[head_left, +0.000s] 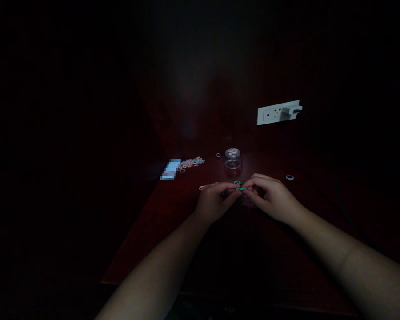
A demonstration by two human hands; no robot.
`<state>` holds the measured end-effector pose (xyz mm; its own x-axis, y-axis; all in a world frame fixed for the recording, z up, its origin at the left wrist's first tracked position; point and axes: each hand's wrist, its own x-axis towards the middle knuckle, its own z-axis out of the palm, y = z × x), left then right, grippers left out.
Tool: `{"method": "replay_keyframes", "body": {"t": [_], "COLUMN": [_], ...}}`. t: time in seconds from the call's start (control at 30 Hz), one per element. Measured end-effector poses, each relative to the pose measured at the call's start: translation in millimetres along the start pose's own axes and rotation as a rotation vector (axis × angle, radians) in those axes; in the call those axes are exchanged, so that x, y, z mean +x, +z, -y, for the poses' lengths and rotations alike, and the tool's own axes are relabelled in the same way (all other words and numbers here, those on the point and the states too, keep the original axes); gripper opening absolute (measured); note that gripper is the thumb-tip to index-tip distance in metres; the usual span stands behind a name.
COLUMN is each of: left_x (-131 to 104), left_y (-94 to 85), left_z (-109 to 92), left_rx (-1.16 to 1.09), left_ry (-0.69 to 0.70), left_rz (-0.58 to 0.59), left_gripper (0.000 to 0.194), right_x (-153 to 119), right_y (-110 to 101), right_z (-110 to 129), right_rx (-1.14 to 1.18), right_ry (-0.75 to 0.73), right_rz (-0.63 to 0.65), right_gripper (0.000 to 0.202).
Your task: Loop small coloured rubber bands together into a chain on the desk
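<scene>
Close together over the dark red table, my left hand (215, 200) and my right hand (270, 195) both pinch a small green hair tie (240, 189) between thumb and fingers. A second bit of green shows just behind it; whether it belongs to the same band I cannot tell. A pinkish hair tie (202, 188) lies beside my left hand, partly covered by it. Beyond my fingers stands a clear round jar (233, 163) with its lid on. Something faint and purplish under my right hand is too dark to make out.
A pile of pastel hair ties (191, 163) lies at the back left, next to a bright pixelated rectangle (171, 169). One loose ring (218, 155) is left of the jar, and a blue-green hair tie (290, 177) lies to the right. A wall socket (270, 114) holds a plug.
</scene>
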<state>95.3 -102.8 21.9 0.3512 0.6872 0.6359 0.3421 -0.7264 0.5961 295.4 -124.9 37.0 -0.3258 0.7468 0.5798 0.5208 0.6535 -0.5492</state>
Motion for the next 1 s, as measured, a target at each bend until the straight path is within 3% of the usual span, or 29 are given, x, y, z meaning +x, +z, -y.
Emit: {"method": "replay_keyframes", "body": {"t": [1.0], "left_x": [0.2], "left_y": [0.7], "left_z": [-0.6], "left_rx": [0.062], "left_ry": [0.021], "left_rz": [0.02], "left_gripper": [0.008], "right_x": [0.4], "right_y": [-0.5], "right_z": [-1.2], "right_rx": [-0.007], "right_ry": [-0.022], "right_rz": [0.039], "right_gripper": [0.01]}}
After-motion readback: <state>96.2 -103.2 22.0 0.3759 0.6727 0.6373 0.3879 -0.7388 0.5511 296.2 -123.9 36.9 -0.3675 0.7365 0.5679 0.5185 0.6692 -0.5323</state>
